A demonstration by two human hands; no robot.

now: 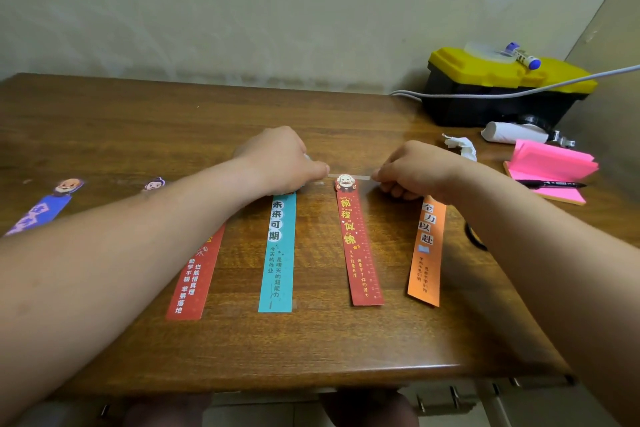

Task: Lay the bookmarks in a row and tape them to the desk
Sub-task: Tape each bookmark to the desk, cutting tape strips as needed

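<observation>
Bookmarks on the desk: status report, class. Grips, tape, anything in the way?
Left grip, right grip each pinch the tape strip. Strip spans ruled red bookmark top. Nothing blocking.

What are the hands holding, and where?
A thin strip of clear tape. The left hand pinches its left end, the right hand its right end, over the red ruler-marked paper bookmark.

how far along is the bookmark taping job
Laid out: a row on the desk from purple bookmark to orange bookmark. In hand: left hand and right hand pinch a clear tape strip across the top of the red ruler bookmark. Left: pressing it down; tape on the other tops cannot be made out.
</observation>
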